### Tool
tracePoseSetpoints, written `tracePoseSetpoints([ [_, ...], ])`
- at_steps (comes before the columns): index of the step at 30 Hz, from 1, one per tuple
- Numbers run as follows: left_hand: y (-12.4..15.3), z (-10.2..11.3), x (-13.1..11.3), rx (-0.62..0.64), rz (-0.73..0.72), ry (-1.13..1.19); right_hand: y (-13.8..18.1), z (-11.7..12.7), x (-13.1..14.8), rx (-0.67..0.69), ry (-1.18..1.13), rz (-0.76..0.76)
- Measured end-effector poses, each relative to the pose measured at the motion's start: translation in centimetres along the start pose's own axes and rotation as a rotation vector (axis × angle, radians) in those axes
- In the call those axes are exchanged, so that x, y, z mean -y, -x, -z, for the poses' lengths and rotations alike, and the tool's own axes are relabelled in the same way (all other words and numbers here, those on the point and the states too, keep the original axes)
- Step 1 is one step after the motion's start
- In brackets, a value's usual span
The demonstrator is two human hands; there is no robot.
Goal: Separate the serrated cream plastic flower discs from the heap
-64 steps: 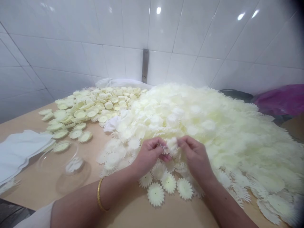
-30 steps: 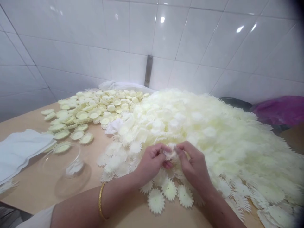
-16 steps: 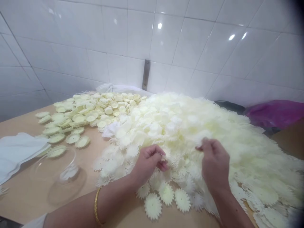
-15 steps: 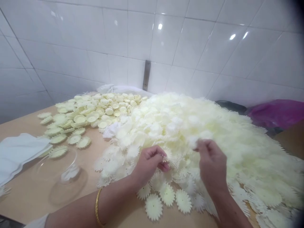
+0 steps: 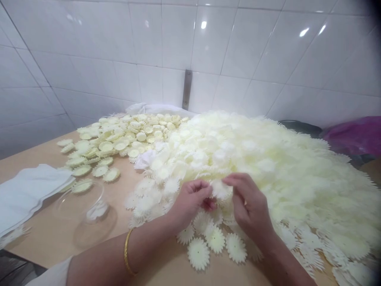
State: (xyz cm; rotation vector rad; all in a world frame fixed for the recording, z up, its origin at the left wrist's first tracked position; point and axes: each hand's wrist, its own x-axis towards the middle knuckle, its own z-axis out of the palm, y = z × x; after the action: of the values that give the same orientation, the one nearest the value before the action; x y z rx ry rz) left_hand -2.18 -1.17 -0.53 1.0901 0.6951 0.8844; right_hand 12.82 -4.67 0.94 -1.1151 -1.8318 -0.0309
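Between my two hands is a thin, pale flower-shaped disc with a toothed edge. My left hand is closed in a pinch at the disc's left edge. What else its curled fingers hold is hidden. My right hand has its fingertips on the disc's upper right edge, the other fingers bent. Both hands are in front of a large heap of similar loose discs. Just below them, several single discs with small centre holes lie flat on the table.
Thicker, stacked-looking flower pieces are piled at the back left. A clear round dish with white stuff in it and white sheets lie at the left. A tiled wall stands behind; a purple bag is at the right.
My right hand has moved left from the heap to my left hand, and a pale disc now shows between them. The view has shifted slightly.
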Motion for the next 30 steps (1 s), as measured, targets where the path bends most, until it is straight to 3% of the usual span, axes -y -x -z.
tracePoseSetpoints([
  [3,0.0,-0.2,-0.3,-0.037,-0.035,-0.07,-0.3,0.4,0.4,-0.032,-0.082,-0.233],
  [5,0.1,-0.3,-0.4,-0.055,-0.055,-0.123,-0.5,0.6,0.6,0.011,-0.14,-0.31],
  [11,0.2,-0.3,0.0,-0.07,-0.103,-0.208,-0.7,0.4,1.1,0.168,-0.225,-0.26],
  [16,0.3,-0.5,0.0,-0.029,-0.103,-0.216,-0.5,0.1,1.1,0.161,-0.234,-0.443],
  [22,0.5,-0.7,-0.8,-0.088,-0.027,-0.097,-0.5,0.4,0.7,0.118,-0.317,-0.563],
  [26,0.4,-0.5,-0.5,-0.065,-0.003,-0.035,-0.5,0.6,0.2,0.01,-0.136,-0.553],
  [30,0.2,-0.2,-0.1,-0.05,0.005,0.008,-0.4,0.8,-0.7,-0.245,0.286,-0.329],
])
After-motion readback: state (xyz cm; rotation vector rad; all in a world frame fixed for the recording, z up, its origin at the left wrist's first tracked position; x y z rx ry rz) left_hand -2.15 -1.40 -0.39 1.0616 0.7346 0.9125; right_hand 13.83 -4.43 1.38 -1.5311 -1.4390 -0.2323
